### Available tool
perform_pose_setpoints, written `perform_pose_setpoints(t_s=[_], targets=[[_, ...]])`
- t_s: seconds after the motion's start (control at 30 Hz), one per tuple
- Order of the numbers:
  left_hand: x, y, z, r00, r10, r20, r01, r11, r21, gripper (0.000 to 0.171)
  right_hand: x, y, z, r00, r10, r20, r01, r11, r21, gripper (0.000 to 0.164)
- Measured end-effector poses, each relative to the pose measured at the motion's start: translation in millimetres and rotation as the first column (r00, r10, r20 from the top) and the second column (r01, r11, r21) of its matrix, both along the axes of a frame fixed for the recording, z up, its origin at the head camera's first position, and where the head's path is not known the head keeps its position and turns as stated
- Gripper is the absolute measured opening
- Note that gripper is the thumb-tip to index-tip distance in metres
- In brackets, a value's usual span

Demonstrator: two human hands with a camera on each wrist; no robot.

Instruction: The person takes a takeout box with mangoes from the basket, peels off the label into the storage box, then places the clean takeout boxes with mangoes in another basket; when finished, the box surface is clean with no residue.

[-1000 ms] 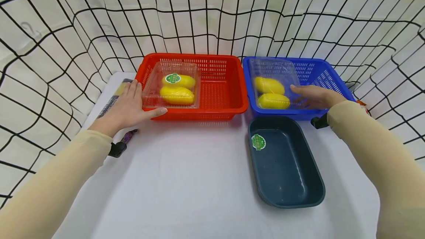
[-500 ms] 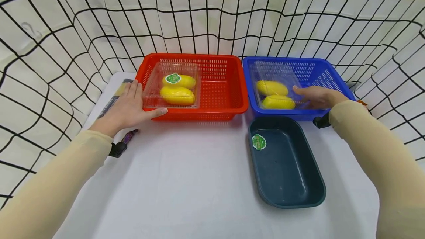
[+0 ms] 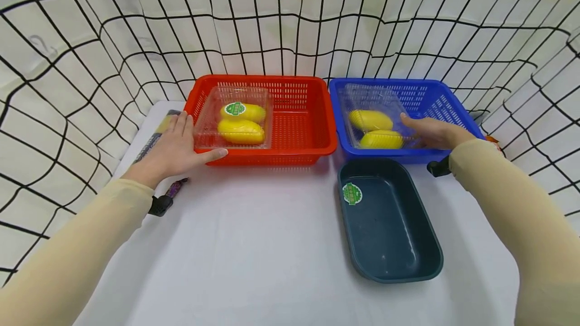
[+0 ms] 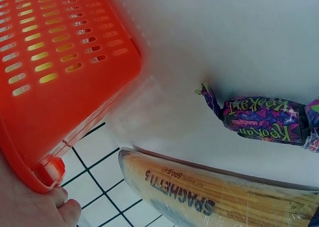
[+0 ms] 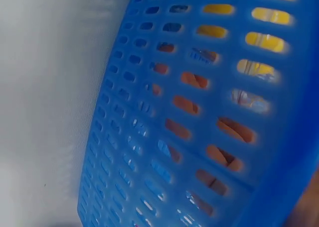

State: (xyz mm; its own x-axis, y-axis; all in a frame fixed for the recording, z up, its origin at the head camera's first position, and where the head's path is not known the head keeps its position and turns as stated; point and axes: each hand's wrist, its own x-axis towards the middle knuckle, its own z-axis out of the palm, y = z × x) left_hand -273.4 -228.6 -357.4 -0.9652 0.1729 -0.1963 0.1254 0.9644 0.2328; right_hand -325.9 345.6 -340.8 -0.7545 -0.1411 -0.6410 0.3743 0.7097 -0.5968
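Note:
In the head view, my left hand (image 3: 169,150) rests on the left front corner of the red basket (image 3: 299,153), fingers straight and thumb spread along the front rim. That basket holds a clear plastic box (image 3: 205,130) with two yellow oval fruits (image 3: 241,131) and a green round sticker. My right hand (image 3: 432,131) reaches into the blue basket (image 3: 453,107), holding the right side of a second clear plastic box (image 3: 376,95). Two yellow oval fruits (image 3: 382,139) lie inside that box. Through the slots in the right wrist view, fingers (image 5: 185,104) show beside the box.
A dark green tray (image 3: 385,230) with a green sticker stands before the blue basket. By my left wrist lie a wrapped candy (image 4: 264,118) and a spaghetti pack (image 4: 199,187). Black netting (image 3: 281,15) surrounds the back and sides of the white table (image 3: 254,245).
The box in the blue basket has shifted slightly right and down with my right hand, mostly before half a second ago. My left hand stays on the red basket.

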Motion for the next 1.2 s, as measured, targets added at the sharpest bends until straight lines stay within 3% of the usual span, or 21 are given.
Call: perform_pose_setpoints(t_s=[0.5, 0.8, 0.97, 1.2], targets=[[3.0, -2.0, -0.2, 1.0, 0.001, -0.003, -0.001, 1.0, 0.002, 0.131, 3.2, -6.2, 6.2, 1.0, -0.018, 0.02, 0.018, 1.0, -0.007, 0.123], [1.5, -2.8, -2.0, 1.0, -0.002, 0.0, 0.002, 1.0, 0.019, 0.131, 4.2, -5.5, 8.6, 1.0, -0.012, -0.001, 0.012, 1.0, 0.024, 0.112], [0.5, -2.5, -1.8, 1.0, 0.001, 0.003, -0.001, 1.0, 0.019, 0.132, 7.3, -3.1, 14.6, 0.999, -0.005, -0.043, 0.007, 0.999, 0.038, 0.108], [-0.2, -1.6, -1.3, 1.0, 0.003, 0.006, -0.004, 1.0, 0.016, 0.133, 12.7, -14.4, 31.1, 0.973, 0.047, -0.227, 0.006, 0.974, 0.227, 0.111]])
